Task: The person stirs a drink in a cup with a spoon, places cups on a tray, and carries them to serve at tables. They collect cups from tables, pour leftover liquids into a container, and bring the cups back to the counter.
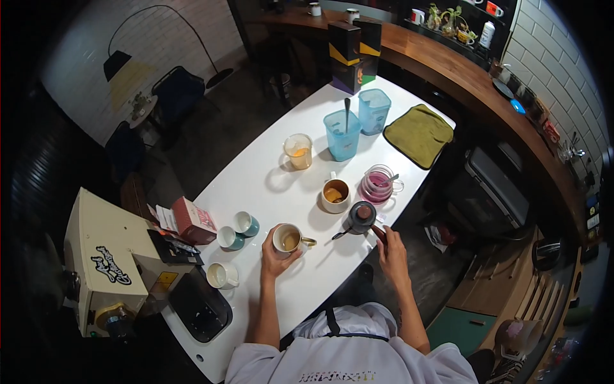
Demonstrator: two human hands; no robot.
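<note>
My left hand [276,256] is wrapped round a white mug [287,239] with a little light-brown liquid in it; the handle points right. At the table's near edge, my right hand [392,248] is closed on the brown handle of a small dark pot [362,219] with a brown round top. A black spoon-like tool [341,235] juts out from the pot's left side. Just beyond stands a white mug with a brown-stained inside [335,196]. Next to it is a glass cup with purple-pink liquid [377,185].
Two pale blue-green cups [245,224] and a cream mug [222,275] stand left, by a cream machine [109,256]. Farther back are a clear glass jug [298,152], two blue containers [343,137], an olive cloth [419,136] and dark boxes [345,57].
</note>
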